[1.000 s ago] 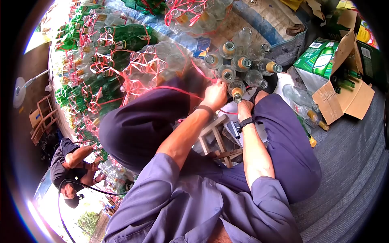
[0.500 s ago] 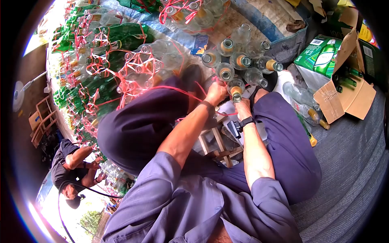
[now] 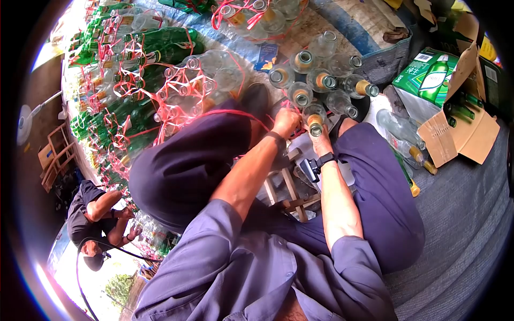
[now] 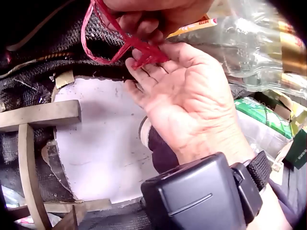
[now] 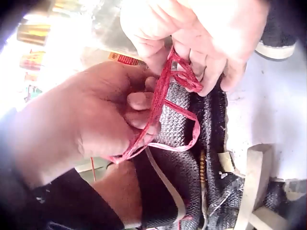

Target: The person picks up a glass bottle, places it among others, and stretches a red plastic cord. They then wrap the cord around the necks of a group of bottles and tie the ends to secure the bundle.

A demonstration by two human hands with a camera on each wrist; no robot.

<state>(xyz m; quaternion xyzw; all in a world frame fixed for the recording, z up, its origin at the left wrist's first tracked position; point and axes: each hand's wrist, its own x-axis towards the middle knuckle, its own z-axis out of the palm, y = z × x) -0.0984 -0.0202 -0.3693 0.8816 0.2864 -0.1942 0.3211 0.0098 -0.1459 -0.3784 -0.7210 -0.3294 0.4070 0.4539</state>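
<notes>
My left hand (image 3: 287, 122) has curled fingers around a red plastic cord (image 5: 160, 100), which runs across its fingertips. Facing it, my right hand (image 3: 321, 143) pinches a bunched, looped part of the same cord, palm turned up in the left wrist view. A slack loop of cord hangs between the hands. Just beyond them, a group of clear glass bottles (image 3: 325, 80) stands close together, several with gold neck labels. The nearest bottle (image 3: 315, 115) overlaps my right fingers in the head view. Another length of red cord (image 3: 235, 112) trails left across my knee.
On the left are many bottles bundled with red cord (image 3: 182, 93), clear and green. At right, loose bottles (image 3: 399, 128) lie by an opened carton (image 3: 471, 134) and a green box (image 3: 423, 75). A wooden frame (image 3: 289, 187) sits between my legs. Another person (image 3: 96, 214) squats at far left.
Both hands stay close together before the bottles, with small shifts of the fingers. The left hand has moved slightly down from the bottle beside it. The view has shifted a little.
</notes>
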